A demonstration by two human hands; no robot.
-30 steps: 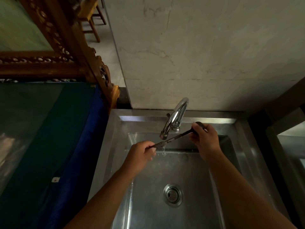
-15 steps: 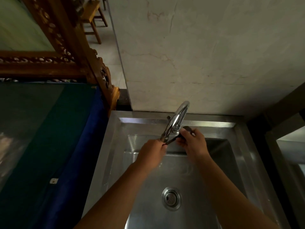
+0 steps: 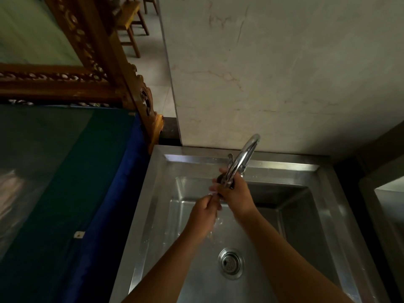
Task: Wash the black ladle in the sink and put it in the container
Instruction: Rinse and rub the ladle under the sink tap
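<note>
Closest to the camera you've got two bare forearms coming up from the bottom edge, both reaching over one stainless steel sink [image 3: 157, 193]. There's a single round drain [image 3: 231, 263] in the basin floor, sitting between the two arms, and some water splashing on the metal just above it. A bit farther in, the left hand [image 3: 204, 215] is curled into a loose fist with the fingertips pinched together on something small at its top, probably the handle end of the ladle, though it's too dark and tiny to say for sure. Right next to it, touching or nearly so, the right hand [image 3: 237, 194] is closed around the black ladle [image 3: 220, 178], of which only a small dark lump shows poking out at the far left side of that hand, right under the spout. So the ladle is up in the hands over the far part of the basin, not lying in the sink. One chrome faucet [image 3: 242, 160] arches over from the back rim, its tip overlapping the right hand. Off to the left there's a counter covered in a blue and green cloth [image 3: 65, 182], with one small white tag on it. Behind that is a carved wooden frame [image 3: 105, 62], and far back on the tile floor one wooden stool [image 3: 129, 25]. A pale cracked wall [image 3: 284, 73] rises behind the sink.
</note>
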